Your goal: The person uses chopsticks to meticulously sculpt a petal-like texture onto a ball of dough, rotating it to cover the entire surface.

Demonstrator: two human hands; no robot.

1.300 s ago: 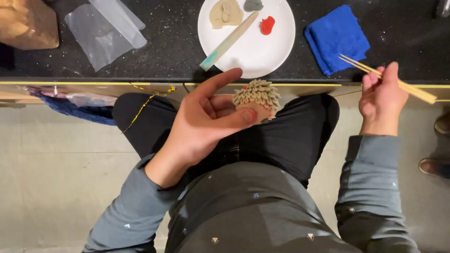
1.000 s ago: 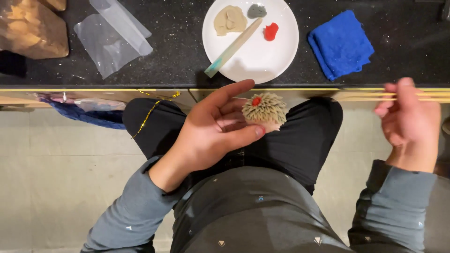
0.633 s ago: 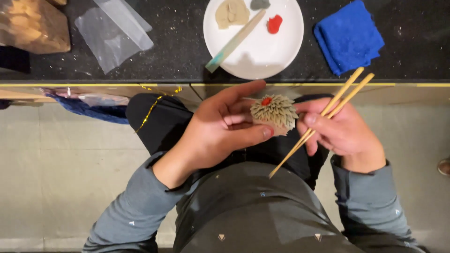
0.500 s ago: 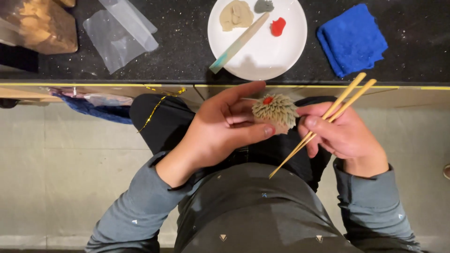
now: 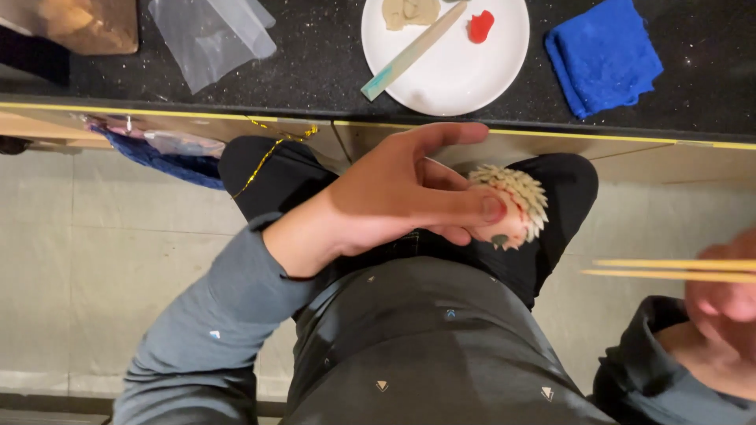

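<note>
A small spiky dough figure (image 5: 510, 206), pale with rows of pointed tips and a dark dot on its pinkish underside, was held in the left hand (image 5: 402, 201), which was closed around it, the thumb pressed along its side and the index finger stretched out above. It was kept over the lap, just below the edge of the table (image 5: 315, 71) and apart from it. The right hand (image 5: 728, 295) was seen blurred at the right edge of the view, closed on a pair of wooden chopsticks (image 5: 669, 271) that pointed leftward, their tips near the figure but not touching it.

On the dark speckled table a white plate (image 5: 457, 71) was set, and on it a flat pale stick with a teal end (image 5: 411, 52), a lump of beige dough (image 5: 408, 11) and a small red piece (image 5: 480, 25) were laid. A folded blue cloth (image 5: 605, 53) was placed just right of the plate, and a clear plastic bag (image 5: 211, 35) well to its left.
</note>
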